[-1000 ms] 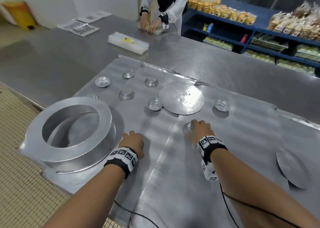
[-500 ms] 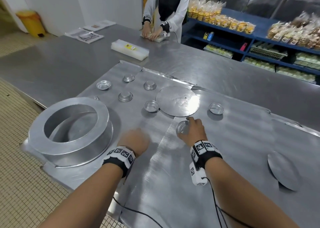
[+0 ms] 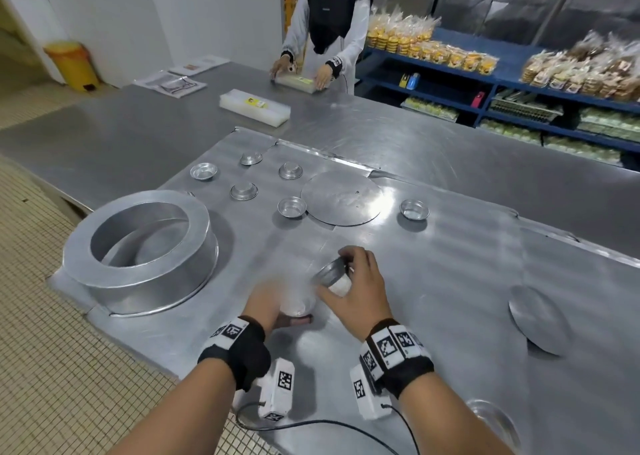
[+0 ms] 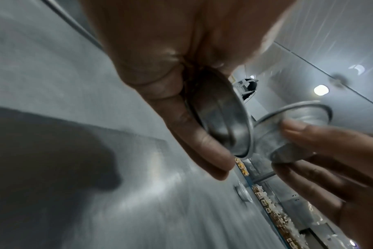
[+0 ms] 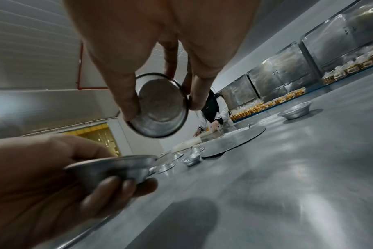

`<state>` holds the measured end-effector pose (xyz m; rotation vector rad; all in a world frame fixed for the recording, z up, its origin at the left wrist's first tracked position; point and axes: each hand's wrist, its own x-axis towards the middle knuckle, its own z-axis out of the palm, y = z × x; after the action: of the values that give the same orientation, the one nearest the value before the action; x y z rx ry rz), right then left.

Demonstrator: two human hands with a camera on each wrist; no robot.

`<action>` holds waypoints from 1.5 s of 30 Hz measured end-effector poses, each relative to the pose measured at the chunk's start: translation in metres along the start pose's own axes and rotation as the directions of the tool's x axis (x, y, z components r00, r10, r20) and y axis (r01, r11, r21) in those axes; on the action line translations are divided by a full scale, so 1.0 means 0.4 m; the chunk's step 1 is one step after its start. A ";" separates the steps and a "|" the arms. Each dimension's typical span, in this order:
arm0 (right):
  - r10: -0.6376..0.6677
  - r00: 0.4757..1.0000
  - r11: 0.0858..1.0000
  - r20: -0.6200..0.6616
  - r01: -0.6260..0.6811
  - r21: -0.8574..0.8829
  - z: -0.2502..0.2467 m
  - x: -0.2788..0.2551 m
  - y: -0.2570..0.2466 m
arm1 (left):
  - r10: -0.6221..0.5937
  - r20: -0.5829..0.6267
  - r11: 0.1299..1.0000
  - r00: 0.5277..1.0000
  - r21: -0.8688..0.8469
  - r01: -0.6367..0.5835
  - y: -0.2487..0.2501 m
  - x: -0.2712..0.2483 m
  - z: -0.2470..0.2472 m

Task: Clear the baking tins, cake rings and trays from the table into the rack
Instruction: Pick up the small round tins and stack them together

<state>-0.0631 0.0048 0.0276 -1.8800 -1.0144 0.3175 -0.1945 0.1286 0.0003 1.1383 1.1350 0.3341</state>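
Observation:
My right hand (image 3: 341, 276) pinches a small round baking tin (image 3: 327, 270) by its rim, tilted, just above the table. In the right wrist view this tin (image 5: 161, 107) faces the camera between thumb and fingers. My left hand (image 3: 282, 304) holds a second small tin (image 3: 298, 305), blurred in the head view; the left wrist view shows that tin (image 4: 221, 116) gripped between thumb and fingers. The two tins are close together, almost touching. A large cake ring (image 3: 138, 243) sits on a pan at the left. Several small tins (image 3: 291, 207) and a flat round disc (image 3: 341, 196) lie further back.
Another flat disc (image 3: 538, 319) lies at the right and a small tin (image 3: 491, 420) near the front right edge. A white box (image 3: 254, 106) lies on the far table, where a person (image 3: 325, 39) works. Blue shelves (image 3: 485, 84) of packed goods stand behind.
Both hands have lifted a small tin each off the table and brought them together in the middle. My left hand moved right, my right hand drew back towards me.

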 end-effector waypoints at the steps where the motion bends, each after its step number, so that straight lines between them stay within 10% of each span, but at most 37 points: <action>1: -0.017 1.000 1.000 0.012 0.017 0.026 0.003 -0.020 0.002 | -0.004 0.027 0.999 1.000 -0.034 0.005 0.000 -0.018 0.009; 24: 0.095 0.912 0.973 0.399 -0.170 0.157 0.163 0.004 -0.034 | 0.075 0.182 0.997 0.980 -0.031 -0.071 0.056 0.030 -0.150; 45: 0.319 0.927 0.691 0.196 -0.086 -0.718 0.404 0.645 0.091 | 0.104 0.096 0.986 0.990 0.122 -0.115 0.011 0.170 -0.310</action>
<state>0.0211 0.2923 -0.0376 -2.7247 -1.2462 0.4025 -0.2670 0.2465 -0.0292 1.3186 1.0283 0.2957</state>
